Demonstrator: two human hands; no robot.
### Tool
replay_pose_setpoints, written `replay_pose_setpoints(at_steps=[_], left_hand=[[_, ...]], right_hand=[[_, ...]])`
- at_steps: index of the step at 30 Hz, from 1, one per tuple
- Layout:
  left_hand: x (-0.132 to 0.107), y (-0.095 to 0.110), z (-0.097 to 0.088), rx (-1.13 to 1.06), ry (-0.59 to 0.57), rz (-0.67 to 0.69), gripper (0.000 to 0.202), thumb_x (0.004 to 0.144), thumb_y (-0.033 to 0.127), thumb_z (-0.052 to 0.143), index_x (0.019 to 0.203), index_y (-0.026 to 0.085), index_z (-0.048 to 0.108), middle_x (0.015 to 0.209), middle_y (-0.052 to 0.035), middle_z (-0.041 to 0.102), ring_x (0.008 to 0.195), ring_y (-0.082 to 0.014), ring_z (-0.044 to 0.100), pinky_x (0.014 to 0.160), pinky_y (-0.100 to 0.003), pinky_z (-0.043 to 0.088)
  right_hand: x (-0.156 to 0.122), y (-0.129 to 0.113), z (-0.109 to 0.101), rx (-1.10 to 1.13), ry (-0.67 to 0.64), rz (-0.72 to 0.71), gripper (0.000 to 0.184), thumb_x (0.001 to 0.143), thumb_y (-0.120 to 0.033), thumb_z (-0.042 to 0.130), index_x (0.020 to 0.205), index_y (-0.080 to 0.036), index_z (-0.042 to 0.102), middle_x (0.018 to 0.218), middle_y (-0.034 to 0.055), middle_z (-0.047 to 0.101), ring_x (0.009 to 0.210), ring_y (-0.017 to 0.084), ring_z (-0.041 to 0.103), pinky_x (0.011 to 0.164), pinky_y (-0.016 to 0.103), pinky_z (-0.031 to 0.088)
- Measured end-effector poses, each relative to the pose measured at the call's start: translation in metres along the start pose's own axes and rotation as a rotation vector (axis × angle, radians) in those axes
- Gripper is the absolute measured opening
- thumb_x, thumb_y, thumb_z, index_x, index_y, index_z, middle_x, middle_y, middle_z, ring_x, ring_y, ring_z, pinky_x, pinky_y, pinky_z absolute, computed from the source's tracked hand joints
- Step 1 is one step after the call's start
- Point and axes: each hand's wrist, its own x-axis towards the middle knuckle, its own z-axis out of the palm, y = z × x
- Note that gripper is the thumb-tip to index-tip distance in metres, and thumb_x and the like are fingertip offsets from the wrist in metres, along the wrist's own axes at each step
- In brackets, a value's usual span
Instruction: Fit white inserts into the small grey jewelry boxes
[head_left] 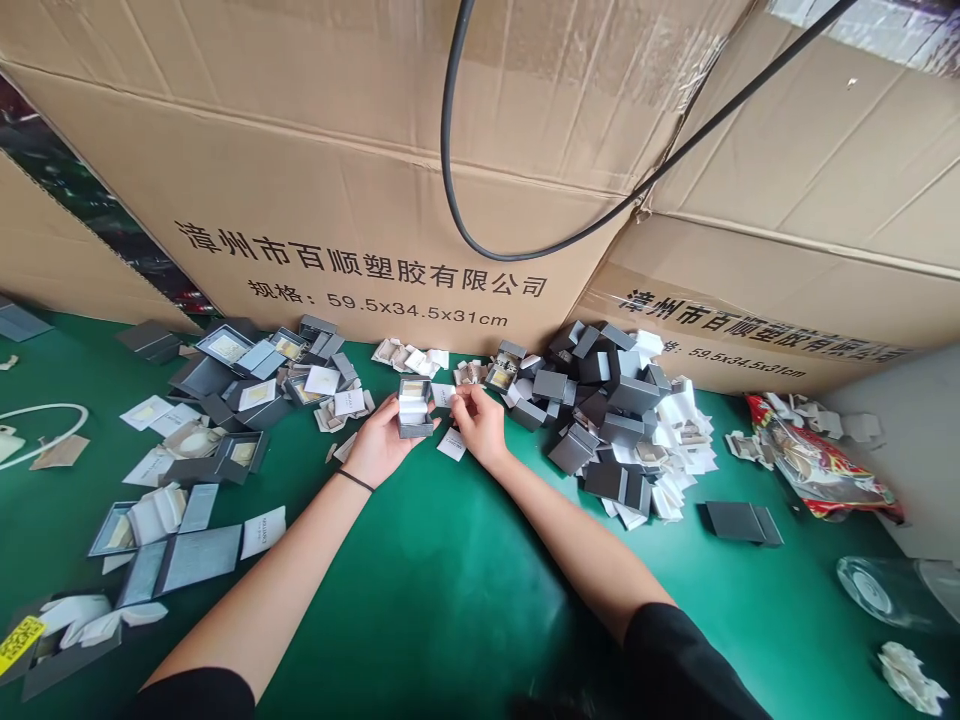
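In the head view my left hand (376, 438) grips a small dark grey box (415, 408), its lid raised to show a pale lining and a white padded insert. Close on its right, my right hand (480, 425) is closed in a pinch at the edge of a small white printed card (442, 395). A second white card (452, 444) lies on the green table just below the right fingers. What sits deeper inside the box is too small to make out.
Closed grey boxes (622, 395) are heaped at the right beside crumpled white paper (684, 430). Opened boxes (232, 385) and cards spread over the left. Large cartons (360, 180) wall off the back, with a black cable (450, 150) hanging before them. A clear glass (870, 590) lies far right.
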Motion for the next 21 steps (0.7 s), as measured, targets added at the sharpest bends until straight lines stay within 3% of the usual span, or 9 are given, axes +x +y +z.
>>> replay_pose_setpoints(at_steps=[3,7,13,21], left_hand=[[-0.0021,-0.0012,0.0008,0.069,-0.084,-0.019,0.029,0.087,0.017,0.047,0.116,0.015,0.05,0.121,-0.0122,0.05,0.106,-0.0266,0.052,0.088,-0.051,0.044],[-0.0044,-0.0043,0.0022,0.136,-0.153,-0.034,0.03,0.087,0.015,0.045,0.117,0.014,0.051,0.117,-0.0121,0.052,0.096,-0.0185,0.056,0.078,-0.032,0.049],[-0.0065,-0.0029,0.0057,0.1,-0.096,-0.091,0.032,0.089,0.011,0.038,0.118,0.016,0.051,0.114,-0.0107,0.053,0.09,-0.0159,0.055,0.071,-0.028,0.049],[-0.007,-0.0044,0.0061,0.126,-0.081,-0.075,0.033,0.089,0.013,0.04,0.121,0.017,0.047,0.119,-0.0108,0.051,0.095,-0.0175,0.054,0.075,-0.033,0.049]], right_hand=[[-0.002,-0.0005,0.0008,-0.127,0.217,-0.237,0.055,0.09,-0.047,0.022,0.098,-0.004,0.055,0.09,0.0022,0.046,0.078,-0.015,0.036,0.075,-0.005,0.032],[-0.0019,-0.0041,0.0014,-0.257,0.279,-0.482,0.045,0.09,-0.038,0.027,0.094,-0.009,0.06,0.097,0.0017,0.045,0.095,-0.013,0.035,0.089,-0.001,0.031],[0.0001,-0.0086,0.0015,-0.334,0.297,-0.58,0.039,0.09,-0.034,0.029,0.095,-0.014,0.062,0.1,-0.0006,0.044,0.097,-0.012,0.032,0.089,0.001,0.03],[0.0005,-0.003,0.0039,-0.347,0.257,-0.544,0.041,0.091,-0.035,0.026,0.098,-0.016,0.062,0.102,0.0009,0.043,0.096,-0.011,0.031,0.087,0.002,0.03]])
